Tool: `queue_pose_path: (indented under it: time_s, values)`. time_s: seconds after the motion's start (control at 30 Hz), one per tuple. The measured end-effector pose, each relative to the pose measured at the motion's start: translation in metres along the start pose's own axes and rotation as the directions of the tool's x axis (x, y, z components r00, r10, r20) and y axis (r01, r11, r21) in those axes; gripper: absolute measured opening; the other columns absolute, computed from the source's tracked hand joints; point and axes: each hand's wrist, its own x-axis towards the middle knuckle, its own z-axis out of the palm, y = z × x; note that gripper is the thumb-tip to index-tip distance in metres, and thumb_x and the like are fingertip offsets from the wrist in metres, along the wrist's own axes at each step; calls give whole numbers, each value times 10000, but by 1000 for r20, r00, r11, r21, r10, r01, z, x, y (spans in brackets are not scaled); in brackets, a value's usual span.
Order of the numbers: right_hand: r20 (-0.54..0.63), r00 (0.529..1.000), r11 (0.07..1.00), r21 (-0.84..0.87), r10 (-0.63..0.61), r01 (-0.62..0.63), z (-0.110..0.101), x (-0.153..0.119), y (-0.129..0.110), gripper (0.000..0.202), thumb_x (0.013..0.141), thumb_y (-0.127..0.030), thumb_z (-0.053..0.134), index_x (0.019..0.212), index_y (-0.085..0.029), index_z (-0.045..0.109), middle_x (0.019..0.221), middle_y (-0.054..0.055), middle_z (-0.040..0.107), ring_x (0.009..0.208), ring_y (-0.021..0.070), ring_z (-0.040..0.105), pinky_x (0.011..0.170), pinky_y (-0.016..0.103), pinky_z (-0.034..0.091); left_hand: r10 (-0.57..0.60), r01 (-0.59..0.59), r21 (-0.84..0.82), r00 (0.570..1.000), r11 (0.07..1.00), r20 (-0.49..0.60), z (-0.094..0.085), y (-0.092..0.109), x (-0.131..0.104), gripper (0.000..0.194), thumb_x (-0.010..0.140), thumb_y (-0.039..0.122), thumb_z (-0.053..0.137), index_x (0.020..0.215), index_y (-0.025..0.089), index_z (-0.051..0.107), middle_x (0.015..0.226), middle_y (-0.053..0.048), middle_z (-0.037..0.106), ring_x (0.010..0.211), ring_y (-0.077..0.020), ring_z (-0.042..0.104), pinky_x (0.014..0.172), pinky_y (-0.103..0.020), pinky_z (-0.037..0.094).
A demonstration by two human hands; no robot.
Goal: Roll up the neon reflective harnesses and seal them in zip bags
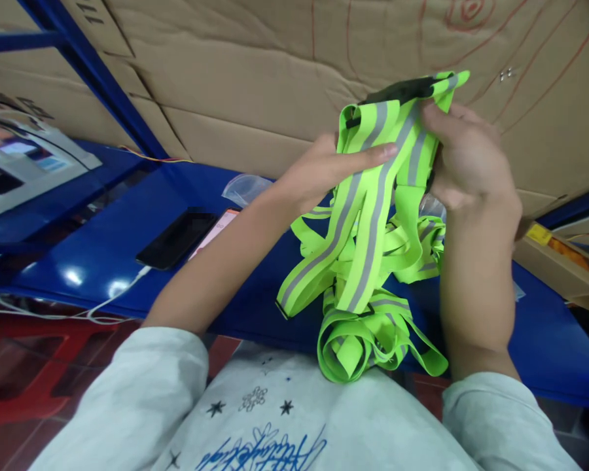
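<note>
A neon-green reflective strap harness (373, 216) with grey stripes is held up between both hands, its loose straps hanging down. My left hand (334, 163) grips its left side, thumb lying across the front of the straps. On the right, my right hand (466, 150) has its thumb pressed on the upper end, beside a black part along the top. Some of the right fingers are behind the straps and hidden. Below, more green strapping lies on the blue table, and a rolled coil of strap (346, 350) sits at the edge against my shirt.
A black phone (177, 239) with a white cable lies left on the blue table (98, 229), by a pink-screened device (216, 229). A clear plastic bag (245, 190) is behind my left forearm. Cardboard (245, 85) stands at the back; an open carton (559, 261) is right.
</note>
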Motion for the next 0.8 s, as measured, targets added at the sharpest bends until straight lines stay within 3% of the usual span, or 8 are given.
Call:
queue_pose_path:
  time_s: [0.13,0.23,0.33,0.43,0.53,0.63,0.73,0.8]
  values:
    - [39,999,994,107,10,-14,11,-3,-1,243,797,-464,754,887,-256,666,1052,50,778,1196,291,707,1008,468,629,30,-33,-51,998,998,-64,8,-6,2,288,889,197,838,1150,124,739,1179,-59,801,1284,-284,703,1119,-368,562]
    - [134,991,997,76,22,-33,13,-8,-1,317,876,-560,703,962,-255,711,1083,55,774,1220,283,694,1054,460,604,15,-22,-82,996,996,-87,11,-6,1,200,911,170,800,1101,138,747,1159,-35,806,1322,-251,687,1136,-327,550]
    - [109,994,990,-136,-11,26,13,-12,-1,480,993,-708,516,1048,-285,735,1171,13,759,1282,248,660,1150,427,547,32,-37,-96,998,995,-45,10,-7,1,133,945,208,758,1067,154,754,1131,-27,806,1232,-223,732,1075,-303,584]
    - [173,979,898,-407,-106,169,10,-13,-1,581,1034,-735,396,1086,-273,745,1241,12,738,1288,247,651,1199,450,500,45,-43,-101,999,994,14,5,-10,2,176,907,206,803,1063,149,747,1064,-36,808,1079,-207,770,1014,-319,607]
    - [268,935,828,-449,-234,336,1,-12,-4,561,967,-679,617,1336,-261,673,1434,65,649,1365,272,604,1215,457,477,6,-1,-81,998,997,60,-1,-14,2,170,902,186,796,1060,150,742,951,-33,803,943,-199,783,954,-356,629]
    - [290,874,714,-505,-390,486,-9,-13,-14,760,855,-546,820,1532,-373,521,1651,8,459,1508,257,481,1257,381,432,-21,23,-13,989,1000,144,-5,-18,2,168,917,194,772,1081,168,742,961,-37,795,927,-220,785,943,-412,639]
    - [346,876,665,-572,-336,481,-14,-20,-28,482,892,-570,765,1340,-406,697,1356,0,714,1266,274,674,1114,409,539,7,-25,71,969,997,247,-8,-20,1,117,922,234,768,1019,168,755,951,-35,780,944,-224,772,957,-398,618]
    - [344,887,647,-608,-307,460,-14,-26,-36,376,892,-598,751,1215,-405,762,1184,4,780,1126,284,728,1019,435,571,22,-54,120,967,991,255,-8,-19,1,94,922,243,763,970,162,758,928,-30,768,920,-210,763,945,-365,601]
